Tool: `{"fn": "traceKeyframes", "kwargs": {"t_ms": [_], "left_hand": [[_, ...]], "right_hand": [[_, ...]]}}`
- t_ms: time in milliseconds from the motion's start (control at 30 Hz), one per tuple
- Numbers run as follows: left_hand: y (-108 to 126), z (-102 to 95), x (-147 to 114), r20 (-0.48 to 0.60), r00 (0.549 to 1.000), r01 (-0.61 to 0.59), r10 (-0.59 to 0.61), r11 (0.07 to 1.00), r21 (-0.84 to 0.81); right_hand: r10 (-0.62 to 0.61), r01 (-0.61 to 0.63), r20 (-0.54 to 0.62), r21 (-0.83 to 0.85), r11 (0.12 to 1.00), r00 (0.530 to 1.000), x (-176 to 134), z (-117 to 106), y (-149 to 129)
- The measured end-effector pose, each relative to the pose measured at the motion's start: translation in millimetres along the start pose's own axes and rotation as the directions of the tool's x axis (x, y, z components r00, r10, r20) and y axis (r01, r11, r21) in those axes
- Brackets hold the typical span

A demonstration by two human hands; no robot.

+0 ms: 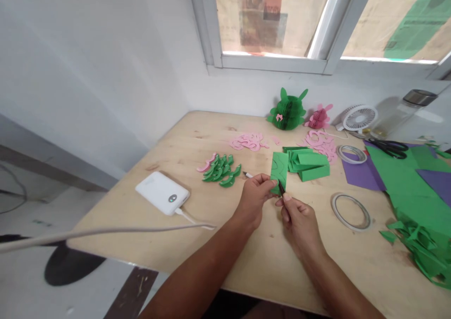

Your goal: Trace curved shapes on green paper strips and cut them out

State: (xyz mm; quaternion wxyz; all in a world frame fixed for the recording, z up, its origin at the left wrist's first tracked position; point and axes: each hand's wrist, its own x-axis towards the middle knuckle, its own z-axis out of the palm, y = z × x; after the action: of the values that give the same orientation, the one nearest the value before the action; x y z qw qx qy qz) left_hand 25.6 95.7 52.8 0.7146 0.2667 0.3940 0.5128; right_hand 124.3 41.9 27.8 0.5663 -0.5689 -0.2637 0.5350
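My left hand (260,191) pinches the lower left edge of a green paper piece (279,164) that has curved dark outlines drawn on it. In my right hand (298,213) is a slim black tool (281,188), its tip against the lower part of that paper. The fingers hide most of the tool, so its kind is unclear. A pen (247,174) with a dark tip lies just behind my left hand. Folded green paper strips (306,163) lie beside the held piece. To the left are curved green cut-outs (220,171) with a pink one (206,163) among them.
Pink paper cut-outs (248,141), tape rolls (351,212), black scissors (387,147) and green scraps (419,244) lie around. At the back stand a green paper figure (289,112), a pink one (319,118), a fan (359,118) and a bottle (401,114). A cabled power bank (162,192) sits left.
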Motion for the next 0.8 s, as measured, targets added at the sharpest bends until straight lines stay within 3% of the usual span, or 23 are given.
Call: {"fn": "traceKeyframes", "kwargs": {"t_ms": [800], "left_hand": [[2.4, -4.1, 3.4, 0.045, 0.994, -0.106, 0.098, 0.964, 0.244]], "right_hand": [[-0.007, 0.007, 0.009, -0.055, 0.998, 1.0, -0.4, -1.4, -5.6]]}}
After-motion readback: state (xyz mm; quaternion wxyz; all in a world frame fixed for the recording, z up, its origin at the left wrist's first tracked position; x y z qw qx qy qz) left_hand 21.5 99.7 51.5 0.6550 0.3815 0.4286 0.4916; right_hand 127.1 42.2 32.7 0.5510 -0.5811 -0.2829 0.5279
